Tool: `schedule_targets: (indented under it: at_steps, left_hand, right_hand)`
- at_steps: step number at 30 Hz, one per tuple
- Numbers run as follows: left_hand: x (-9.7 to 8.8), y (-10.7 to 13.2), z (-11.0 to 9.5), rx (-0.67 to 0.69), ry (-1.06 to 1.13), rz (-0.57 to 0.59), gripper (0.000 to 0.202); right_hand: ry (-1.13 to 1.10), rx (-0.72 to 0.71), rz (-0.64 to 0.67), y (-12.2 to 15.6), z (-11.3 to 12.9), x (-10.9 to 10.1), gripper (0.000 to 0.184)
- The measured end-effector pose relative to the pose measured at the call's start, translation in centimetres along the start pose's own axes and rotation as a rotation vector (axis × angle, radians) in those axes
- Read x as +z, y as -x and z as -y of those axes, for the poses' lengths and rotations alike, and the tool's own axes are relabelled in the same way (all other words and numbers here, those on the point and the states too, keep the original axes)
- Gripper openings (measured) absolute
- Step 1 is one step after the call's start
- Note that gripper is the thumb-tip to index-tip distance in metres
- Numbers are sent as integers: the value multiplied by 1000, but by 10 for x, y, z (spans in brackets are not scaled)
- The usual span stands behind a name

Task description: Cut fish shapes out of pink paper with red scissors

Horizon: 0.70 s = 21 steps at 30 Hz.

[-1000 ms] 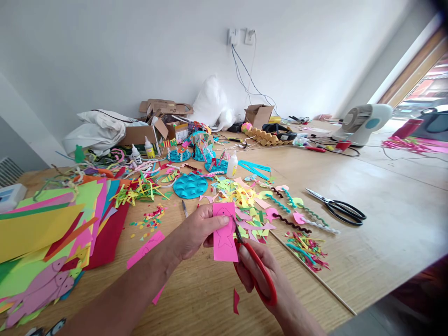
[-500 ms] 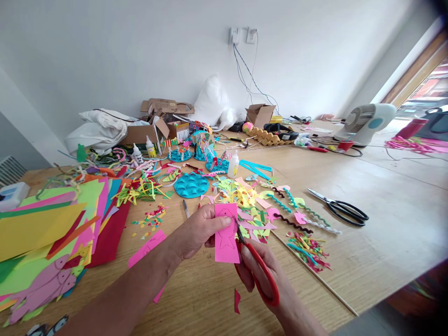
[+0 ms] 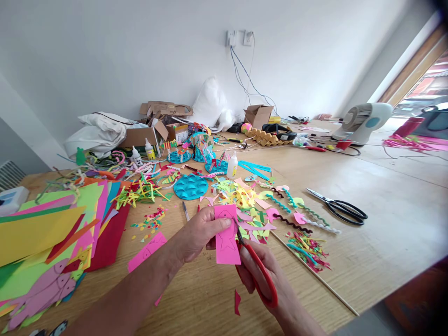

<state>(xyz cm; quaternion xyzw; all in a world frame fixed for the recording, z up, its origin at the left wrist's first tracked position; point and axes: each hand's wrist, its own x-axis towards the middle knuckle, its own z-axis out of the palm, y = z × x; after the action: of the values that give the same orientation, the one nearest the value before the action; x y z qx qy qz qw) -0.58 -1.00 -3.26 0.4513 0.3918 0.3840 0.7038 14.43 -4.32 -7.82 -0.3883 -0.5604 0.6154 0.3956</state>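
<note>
a white wall with sockets backs the wooden table; daylight enters right.

**Hands meet at lower centre**

The left forearm runs up from the lower left, its left hand pinched closed, thumb on top. The right hand, just below and right, is curled closed, wrist at the bottom edge.

Bright, even daylight. Source: the doorway at far right, overexposed and washed out. White wall evenly lit, no glare. Shadows on the table soft and faint. Left hand, pink paper and red scissors sharp, no motion blur. Wide-angle distortion: lines lean and stretch toward the edges. Dark vignette in the right corners; bottom right blurred.
</note>
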Motion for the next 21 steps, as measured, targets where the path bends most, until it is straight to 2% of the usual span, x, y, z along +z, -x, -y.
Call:
schedule_targets:
  at_steps: [21]
  left_hand:
    - [-4, 1, -3, -40, -97, 5, 28]
  right_hand:
    - [-25, 31, 17, 0, -10, -3, 50]
